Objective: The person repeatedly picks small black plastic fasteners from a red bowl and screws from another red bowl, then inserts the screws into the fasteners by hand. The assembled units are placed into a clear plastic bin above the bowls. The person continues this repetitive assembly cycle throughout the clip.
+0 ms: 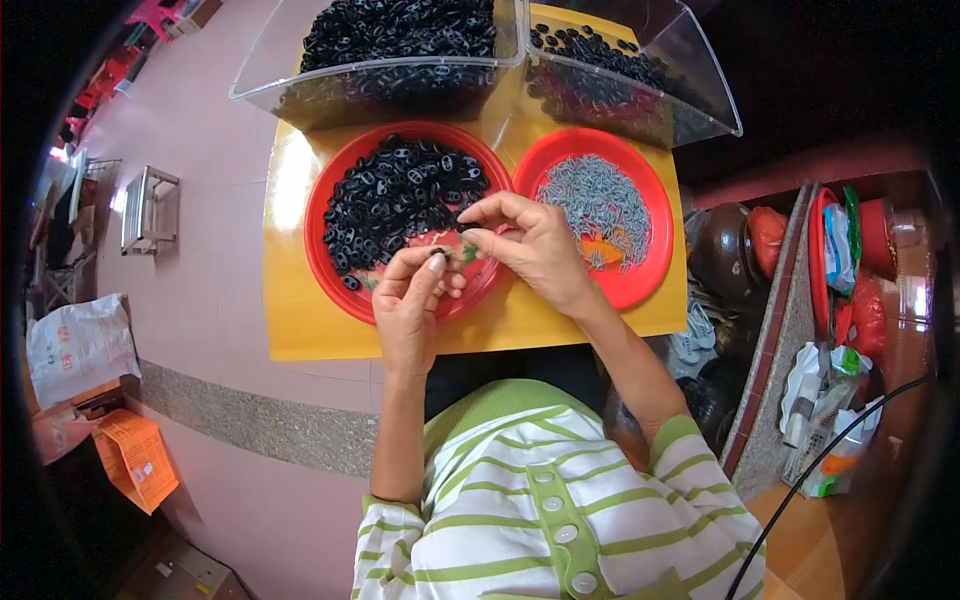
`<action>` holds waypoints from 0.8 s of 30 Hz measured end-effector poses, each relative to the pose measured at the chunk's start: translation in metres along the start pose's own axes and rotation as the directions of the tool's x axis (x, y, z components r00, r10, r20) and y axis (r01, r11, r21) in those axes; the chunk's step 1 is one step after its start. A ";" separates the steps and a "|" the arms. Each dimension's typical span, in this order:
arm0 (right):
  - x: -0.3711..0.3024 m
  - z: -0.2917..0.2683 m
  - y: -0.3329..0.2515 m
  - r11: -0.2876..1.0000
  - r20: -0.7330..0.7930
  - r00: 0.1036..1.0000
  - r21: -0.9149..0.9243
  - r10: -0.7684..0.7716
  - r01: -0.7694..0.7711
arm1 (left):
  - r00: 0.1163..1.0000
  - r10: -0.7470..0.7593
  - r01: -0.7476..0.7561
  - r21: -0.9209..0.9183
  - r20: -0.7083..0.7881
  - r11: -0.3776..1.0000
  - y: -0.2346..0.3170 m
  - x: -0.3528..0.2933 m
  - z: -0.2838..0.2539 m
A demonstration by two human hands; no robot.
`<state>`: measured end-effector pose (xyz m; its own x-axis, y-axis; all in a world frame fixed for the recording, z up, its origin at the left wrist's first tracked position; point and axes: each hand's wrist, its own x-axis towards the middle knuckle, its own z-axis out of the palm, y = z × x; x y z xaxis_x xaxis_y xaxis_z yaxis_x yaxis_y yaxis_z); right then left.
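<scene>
Above the near edge of a red plate (pixel 316 250), my left hand (pixel 411 292) pinches a small black plastic piece (pixel 439 252) between thumb and fingertips. My right hand (pixel 535 252) is close beside it, thumb and forefinger closed on a small dark piece (pixel 467 227), probably of the same kind, partly covered by the fingers. Loose black oval pieces with holes (pixel 400 185) are heaped in this plate, and its patterned bottom shows near my hands. To the right, a second red plate (pixel 656 195) carries a pile of small grey screws (pixel 600 205).
Two clear plastic bins (pixel 380 68) with black pieces stand along the far side of the yellow table (pixel 310 340). A metal stool (pixel 149 212) is on the floor at left. Right of the table are a low ledge (pixel 775 330), dark jars (pixel 722 245) and a black cable (pixel 830 450).
</scene>
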<state>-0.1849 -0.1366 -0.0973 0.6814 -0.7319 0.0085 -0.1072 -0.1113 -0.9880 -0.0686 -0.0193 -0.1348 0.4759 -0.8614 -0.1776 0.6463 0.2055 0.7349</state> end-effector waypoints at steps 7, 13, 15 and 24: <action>-0.023 -0.002 -0.001 0.979 0.058 0.998 0.199 0.021 -0.032 | 1.000 -0.024 0.026 0.119 -0.021 0.993 0.009 -0.008 0.008; -0.028 0.002 -0.001 0.960 0.040 0.999 0.279 -0.010 -0.002 | 0.998 -0.065 0.066 0.102 -0.011 0.993 0.009 -0.012 0.011; -0.030 0.002 0.000 0.955 0.045 0.999 0.296 0.004 -0.017 | 0.998 -0.066 0.068 0.108 -0.021 0.992 0.011 -0.013 0.012; -0.031 -0.002 -0.009 0.998 0.103 0.994 0.066 -0.030 0.023 | 0.999 -0.045 0.047 0.243 -0.014 0.969 0.013 -0.016 0.008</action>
<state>-0.2069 -0.1142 -0.0884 0.7549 -0.6555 0.0218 -0.0435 -0.0832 -0.9956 -0.0725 -0.0060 -0.1170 0.4547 -0.8632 -0.2194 0.5036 0.0460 0.8627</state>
